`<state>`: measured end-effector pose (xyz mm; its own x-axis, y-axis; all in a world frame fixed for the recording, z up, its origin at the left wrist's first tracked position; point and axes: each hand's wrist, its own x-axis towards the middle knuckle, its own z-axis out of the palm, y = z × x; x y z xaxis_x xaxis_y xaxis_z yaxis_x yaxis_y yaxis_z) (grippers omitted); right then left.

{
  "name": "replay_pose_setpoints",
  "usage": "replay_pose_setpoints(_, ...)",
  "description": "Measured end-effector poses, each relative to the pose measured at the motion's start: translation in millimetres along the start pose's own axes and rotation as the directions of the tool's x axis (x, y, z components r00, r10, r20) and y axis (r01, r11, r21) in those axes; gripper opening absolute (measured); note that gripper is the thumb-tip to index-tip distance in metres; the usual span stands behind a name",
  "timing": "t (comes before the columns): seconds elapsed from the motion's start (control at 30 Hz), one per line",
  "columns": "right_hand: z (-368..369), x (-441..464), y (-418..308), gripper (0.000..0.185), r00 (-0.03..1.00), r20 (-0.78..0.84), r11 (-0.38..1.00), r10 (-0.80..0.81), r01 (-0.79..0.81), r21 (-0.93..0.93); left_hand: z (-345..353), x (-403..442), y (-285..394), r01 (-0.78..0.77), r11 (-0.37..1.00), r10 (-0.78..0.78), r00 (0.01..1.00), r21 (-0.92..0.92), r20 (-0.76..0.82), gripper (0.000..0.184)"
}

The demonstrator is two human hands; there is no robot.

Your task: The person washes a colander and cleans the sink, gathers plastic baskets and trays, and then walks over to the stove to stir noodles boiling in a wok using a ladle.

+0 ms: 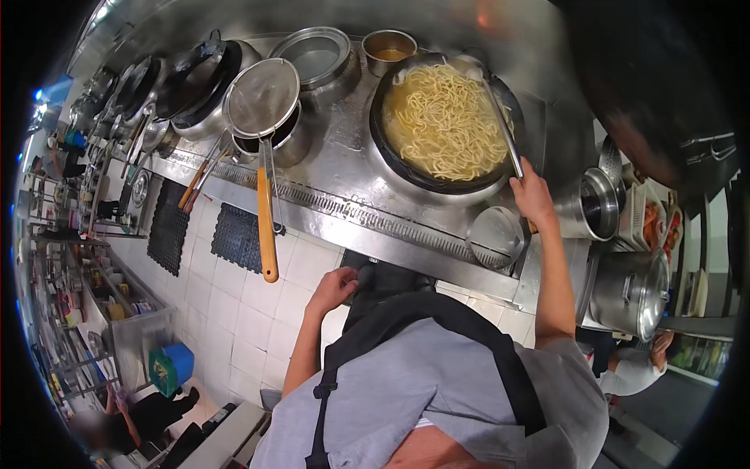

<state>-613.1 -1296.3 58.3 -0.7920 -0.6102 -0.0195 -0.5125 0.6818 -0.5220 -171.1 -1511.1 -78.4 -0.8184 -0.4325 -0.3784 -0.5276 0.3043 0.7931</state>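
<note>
A large dark wok (378, 129) on the steel range holds thick yellow noodles (449, 121) in liquid. My right hand (533, 195) is wrapped round the handle of a long metal ladle (504, 125), whose bowl rests at the wok's far edge. Low in front of my body, beside the range's front edge, my left hand (336, 288) hangs with its fingers curled. Whatever those fingers hold, if anything, is too small to make out. A round strainer (263, 98) with a wooden handle lies across a metal pot left of the wok.
Behind the strainer stand a wide pot (312, 56) and a small pot of brown liquid (388, 51). More woks (205, 82) line the left. A lidded stockpot (633, 293) is at the right. One person (144, 418) is at lower left; another person's hand (662, 348) shows at right.
</note>
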Motion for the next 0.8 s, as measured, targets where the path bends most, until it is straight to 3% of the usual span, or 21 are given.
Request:
replay_pose_setpoints(0.13,42.7,0.5,34.4,0.044,0.995,-0.101,0.998,0.012,-0.018,-0.060,-0.3,-0.7,-10.5,0.016,0.999,-0.017,0.999,0.037,0.037,0.034)
replay_pose_setpoints(0.2,58.0,-3.7,28.6,0.035,0.964,0.137,0.923,0.228,-0.259,0.285,1.3,0.2,-16.8,0.039,0.997,-0.045,0.996,0.074,0.081,0.035)
replay_pose_setpoints(0.27,68.8,-13.7,2.6,0.028,0.884,0.373,0.655,0.281,-0.461,0.599,4.5,1.7,-25.1,0.044,0.994,-0.055,0.992,0.099,0.110,0.037)
replay_pose_setpoints(0.33,65.7,-28.3,-22.7,0.022,0.823,0.536,0.206,0.187,-0.566,0.798,9.4,2.8,-32.9,0.031,0.993,-0.045,0.990,0.111,0.131,0.040)
replay_pose_setpoints(0.47,64.9,-30.3,-11.6,0.023,0.755,0.649,-0.331,-0.089,-0.637,0.696,15.9,5.1,-38.2,0.058,0.998,-0.053,0.976,-0.015,0.211,0.054)
replay_pose_setpoints(0.57,51.8,-44.4,-16.6,0.023,0.759,0.611,-0.420,-0.227,-0.642,0.642,19.5,4.8,-38.1,0.076,0.996,-0.063,0.964,-0.040,0.258,0.058)
replay_pose_setpoints(0.67,38.7,-60.5,-27.8,0.021,0.764,0.614,-0.361,-0.199,-0.640,0.678,18.7,5.4,-35.9,0.080,0.997,-0.071,0.950,-0.015,0.304,0.059)
replay_pose_setpoints(0.8,28.9,-88.1,-58.5,0.024,0.788,0.616,-0.061,0.011,-0.614,0.787,17.0,11.3,-48.9,0.080,0.997,-0.070,0.935,-0.016,0.349,0.060)
